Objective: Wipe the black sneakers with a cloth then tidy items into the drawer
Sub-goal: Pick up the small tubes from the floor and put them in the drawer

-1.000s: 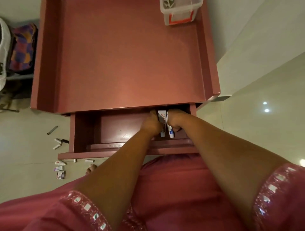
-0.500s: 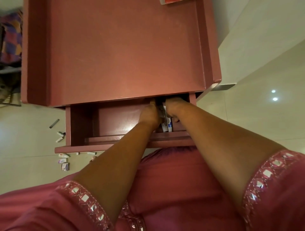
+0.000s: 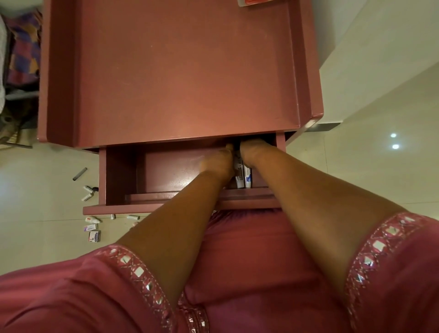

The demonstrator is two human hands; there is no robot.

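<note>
On the pale floor [image 3: 35, 204], small items [image 3: 93, 228] lie beside the open drawer [image 3: 123, 180]. Both hands, left [image 3: 219, 164] and right [image 3: 253, 152], press tubes [image 3: 242, 174] into its right back corner (grip unclear); pack them flat.

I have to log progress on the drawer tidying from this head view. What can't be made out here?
- Fingers of the left hand and right hand: hidden under the reddish-brown cabinet top.
- White-and-blue tubes in the open reddish-brown wooden drawer: partly covered by both hands; labels unreadable.
- Small white boxes and tubes on the floor: too small to identify.
- Red-and-white item: cut off by the top edge.
</note>
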